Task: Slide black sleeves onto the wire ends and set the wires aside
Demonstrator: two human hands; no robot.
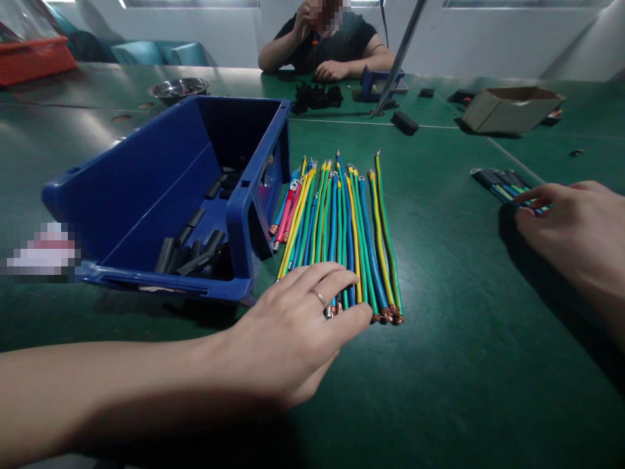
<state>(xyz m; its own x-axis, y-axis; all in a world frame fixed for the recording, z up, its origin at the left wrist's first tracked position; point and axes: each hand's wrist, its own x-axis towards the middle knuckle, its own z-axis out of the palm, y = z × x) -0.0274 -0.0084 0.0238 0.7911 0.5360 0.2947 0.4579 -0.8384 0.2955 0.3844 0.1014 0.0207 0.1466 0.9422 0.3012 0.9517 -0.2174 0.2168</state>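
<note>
My left hand [303,319], with a ring on one finger, lies over the near ends of a row of cut cables [346,241]. Its fingers are stretched out and apart from the thumb. Those cables are blue, yellow-green and a few red, with metal lugs at many far ends and bare copper at several near ends. At the far right, my right hand [576,234] has thumb and fingers closed around the near ends of a small group of cables [508,189] with black sleeves at their far ends. How many it grips is hidden.
A blue bin [146,176] holding short black sleeves [195,251] stands left of the cable row. Farther back are a metal bowl [178,88], a cardboard box [512,111], a slanted metal pole [400,58] and black parts [317,96]. Another person [327,49] sits across the table.
</note>
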